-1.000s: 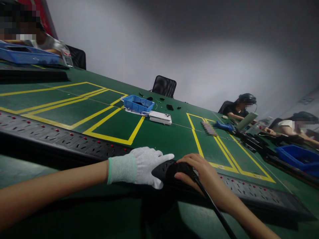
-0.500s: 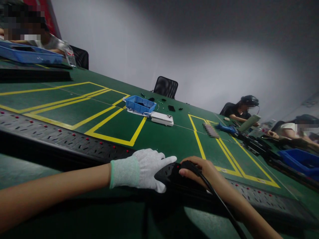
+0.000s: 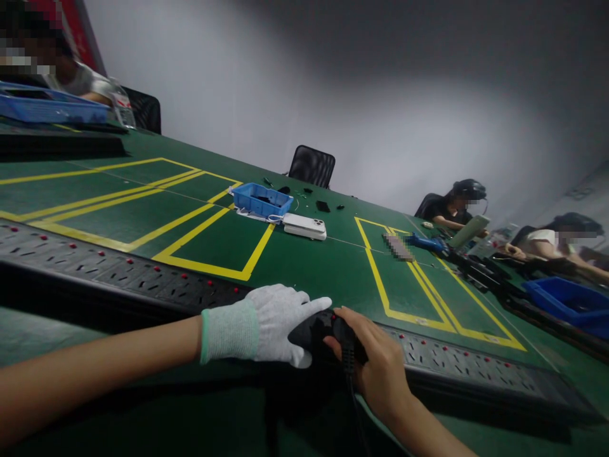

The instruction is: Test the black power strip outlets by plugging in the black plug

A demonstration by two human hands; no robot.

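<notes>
My left hand (image 3: 276, 320), in a white knit glove, lies on a long black power strip (image 3: 143, 279) that runs across the green table (image 3: 314, 260); its fingers curl over the strip's top and the index finger points right. My bare right hand (image 3: 368, 355) grips a black plug (image 3: 328, 330) seated in the strip just right of the left hand. The plug's black cable (image 3: 352, 400) drops toward me under the right wrist.
A blue tray (image 3: 261, 200) and a white phone (image 3: 304, 225) lie mid-table beside yellow floor-tape boxes (image 3: 214, 266). Small black parts are scattered behind them. An empty black chair (image 3: 311, 166) stands at the far edge. Other people sit at the far right and top left, with blue bins (image 3: 566, 298) nearby.
My right hand has turned and slid left on the plug, so its wrist now comes from below and the cable hangs straight down. The left hand has stayed on the strip.
</notes>
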